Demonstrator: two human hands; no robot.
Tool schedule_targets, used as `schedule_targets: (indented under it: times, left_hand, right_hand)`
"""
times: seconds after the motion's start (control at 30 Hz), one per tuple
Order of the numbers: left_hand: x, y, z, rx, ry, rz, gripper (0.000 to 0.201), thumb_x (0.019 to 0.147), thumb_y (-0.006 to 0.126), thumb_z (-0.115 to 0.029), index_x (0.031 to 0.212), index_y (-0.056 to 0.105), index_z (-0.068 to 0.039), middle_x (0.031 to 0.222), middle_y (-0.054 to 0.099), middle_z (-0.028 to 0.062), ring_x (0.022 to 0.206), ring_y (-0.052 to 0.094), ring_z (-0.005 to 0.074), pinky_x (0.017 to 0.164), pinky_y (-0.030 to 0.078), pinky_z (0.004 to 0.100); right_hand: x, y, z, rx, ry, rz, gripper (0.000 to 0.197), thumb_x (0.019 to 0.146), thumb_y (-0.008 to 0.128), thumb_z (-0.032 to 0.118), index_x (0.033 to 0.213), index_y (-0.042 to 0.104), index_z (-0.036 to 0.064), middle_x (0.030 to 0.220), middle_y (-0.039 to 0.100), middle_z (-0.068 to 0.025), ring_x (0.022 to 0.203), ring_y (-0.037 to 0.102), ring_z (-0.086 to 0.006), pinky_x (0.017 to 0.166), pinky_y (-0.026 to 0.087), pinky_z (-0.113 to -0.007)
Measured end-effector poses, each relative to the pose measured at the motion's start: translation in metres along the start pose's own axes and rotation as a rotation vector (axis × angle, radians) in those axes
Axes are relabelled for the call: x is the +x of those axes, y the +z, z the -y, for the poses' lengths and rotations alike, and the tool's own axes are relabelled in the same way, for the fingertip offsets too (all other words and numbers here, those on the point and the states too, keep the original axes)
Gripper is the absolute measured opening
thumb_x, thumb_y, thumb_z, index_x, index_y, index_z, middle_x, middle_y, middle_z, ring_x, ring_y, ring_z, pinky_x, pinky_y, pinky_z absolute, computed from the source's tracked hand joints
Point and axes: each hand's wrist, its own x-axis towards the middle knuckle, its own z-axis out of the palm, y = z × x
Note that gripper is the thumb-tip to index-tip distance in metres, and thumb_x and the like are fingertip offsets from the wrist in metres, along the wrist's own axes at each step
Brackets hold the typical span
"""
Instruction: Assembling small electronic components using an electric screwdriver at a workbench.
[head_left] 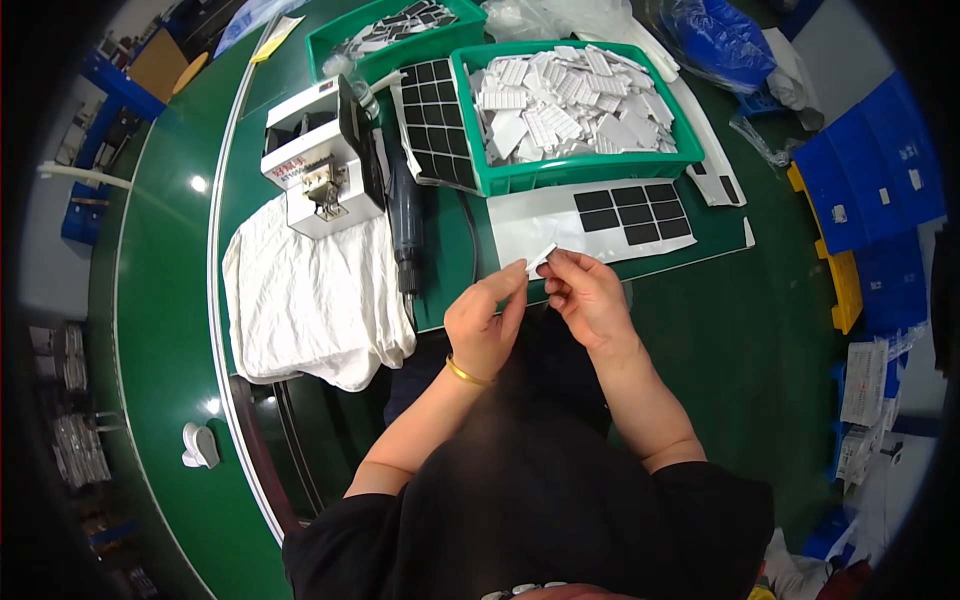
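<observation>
My left hand [487, 318] and my right hand [585, 296] meet over the near edge of the green table, and both pinch one small flat white piece [540, 259] between their fingertips. A gold bangle sits on my left wrist. Just beyond the hands lies a white backing sheet [540, 225] carrying a block of black square pads [634, 212]. Behind it stands a green tray [570, 171] heaped with several small white ribbed pieces [570, 105].
A second sheet of black pads [437, 120] leans on the tray's left. A white machine [318, 155] and a dark electric screwdriver [405, 225] sit above a white cloth [305, 295]. Another green tray [395, 35] is behind. Blue bins [880, 190] stand at right.
</observation>
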Motion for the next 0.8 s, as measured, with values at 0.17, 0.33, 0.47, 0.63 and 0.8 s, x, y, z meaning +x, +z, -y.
schedule_targets:
  times: [0.17, 0.33, 0.47, 0.63, 0.8]
  left_hand:
    - [-0.001, 0.001, 0.008, 0.026, 0.008, -0.024, 0.017, 0.077, 0.074, 0.004, 0.091, 0.065, -0.001, 0.095, 0.072, 0.0125, 0.081, 0.071, 0.0200, 0.067, 0.055, 0.0280]
    - [-0.001, 0.005, 0.018, -0.362, -0.448, -0.101, 0.012, 0.084, 0.071, -0.001, 0.095, 0.067, 0.000, 0.082, 0.068, 0.0019, 0.071, 0.060, 0.0040, 0.066, 0.048, 0.0185]
    - [0.000, 0.003, 0.021, -0.416, -0.494, -0.109, 0.012, 0.084, 0.071, -0.001, 0.095, 0.067, 0.000, 0.079, 0.065, -0.0016, 0.066, 0.053, 0.0008, 0.060, 0.042, 0.0167]
    - [0.003, 0.001, 0.016, -0.497, -0.523, -0.109, 0.012, 0.085, 0.070, 0.000, 0.096, 0.067, -0.001, 0.075, 0.060, -0.0053, 0.060, 0.045, -0.0012, 0.055, 0.035, 0.0154]
    - [-0.002, -0.002, 0.020, -0.455, -0.498, -0.104, 0.012, 0.084, 0.071, 0.001, 0.096, 0.066, 0.000, 0.078, 0.063, -0.0031, 0.062, 0.050, -0.0002, 0.057, 0.039, 0.0156]
  right_hand:
    - [-0.003, 0.011, -0.002, -0.056, -0.102, -0.048, 0.009, 0.091, 0.065, 0.015, 0.093, 0.061, 0.0069, 0.080, 0.064, -0.0016, 0.068, 0.056, -0.0087, 0.056, 0.041, -0.021]
    - [-0.002, 0.011, -0.018, -0.509, -0.651, -0.044, 0.006, 0.088, 0.065, 0.003, 0.089, 0.059, 0.0034, 0.087, 0.063, -0.0040, 0.073, 0.058, -0.0096, 0.064, 0.046, -0.022]
    - [0.000, 0.017, -0.017, -0.896, -1.181, -0.006, 0.012, 0.084, 0.066, -0.004, 0.088, 0.056, 0.0001, 0.094, 0.062, -0.0067, 0.082, 0.059, -0.0099, 0.073, 0.048, -0.023]
    - [0.007, 0.017, -0.022, -0.397, -0.733, 0.125, 0.034, 0.085, 0.070, -0.001, 0.111, 0.050, 0.0020, 0.093, 0.064, -0.0062, 0.082, 0.059, -0.0087, 0.070, 0.048, -0.023]
    - [0.000, 0.016, -0.010, -0.367, -0.551, 0.029, 0.028, 0.087, 0.068, 0.002, 0.111, 0.054, 0.0004, 0.089, 0.064, -0.0029, 0.077, 0.057, -0.0053, 0.067, 0.045, -0.019]
